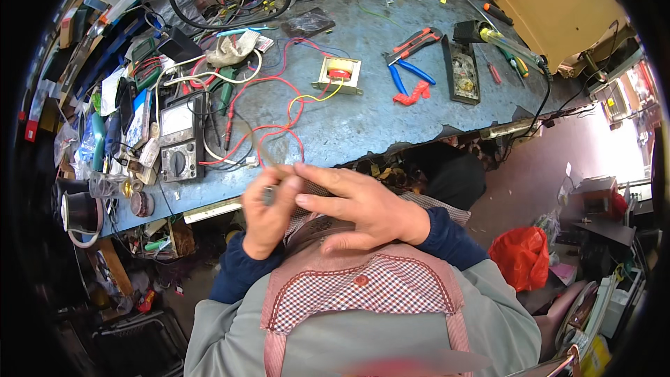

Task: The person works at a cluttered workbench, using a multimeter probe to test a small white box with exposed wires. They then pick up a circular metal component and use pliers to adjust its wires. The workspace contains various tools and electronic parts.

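Observation:
In front of my apron, at the near edge of the bench, my left hand (271, 209) is closed around a small dark grey thing, mostly hidden by the fingers. A thin brownish strand, smeared by motion, rises from its fingertips. My right hand (356, 208) has its fingers stretched and apart, their tips touching or nearly touching the left hand's. Beyond them on the bench sits a small transformer (339, 72) with a yellow and red winding. Red and yellow leads (296, 98) run from it toward an analog multimeter (180, 136) on the left.
Blue-handled pliers (410, 75), a red and black utility knife (417, 43) and a soldering iron (513, 47) lie right of the transformer. A dark oblong tray (461, 70) is beside them. Tangled cables and tools crowd the left. A red plastic bag (520, 258) stands at lower right.

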A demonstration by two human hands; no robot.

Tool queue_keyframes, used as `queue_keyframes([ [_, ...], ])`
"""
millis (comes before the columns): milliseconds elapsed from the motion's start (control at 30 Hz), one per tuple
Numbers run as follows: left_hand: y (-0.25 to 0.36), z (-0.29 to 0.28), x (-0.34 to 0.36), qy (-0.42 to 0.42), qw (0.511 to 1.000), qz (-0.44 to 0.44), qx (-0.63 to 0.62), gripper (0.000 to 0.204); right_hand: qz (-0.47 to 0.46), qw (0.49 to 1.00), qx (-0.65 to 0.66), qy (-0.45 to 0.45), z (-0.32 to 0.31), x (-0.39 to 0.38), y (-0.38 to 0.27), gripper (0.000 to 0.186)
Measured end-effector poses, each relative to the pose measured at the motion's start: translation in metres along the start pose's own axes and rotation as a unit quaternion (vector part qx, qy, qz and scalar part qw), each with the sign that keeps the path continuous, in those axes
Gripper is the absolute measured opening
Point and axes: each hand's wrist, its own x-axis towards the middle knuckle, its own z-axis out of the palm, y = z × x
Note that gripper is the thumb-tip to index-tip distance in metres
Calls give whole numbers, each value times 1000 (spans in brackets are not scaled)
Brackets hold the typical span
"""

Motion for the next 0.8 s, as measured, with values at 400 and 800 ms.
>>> queue_keyframes([
  [400,-47,-78,26,302,937,97,148,19,250,865,65,430,-76,-7,58,12],
  [800,-58,-60,18,290,887,132,335,11,199,878,-59,432,-60,21,106,17],
])
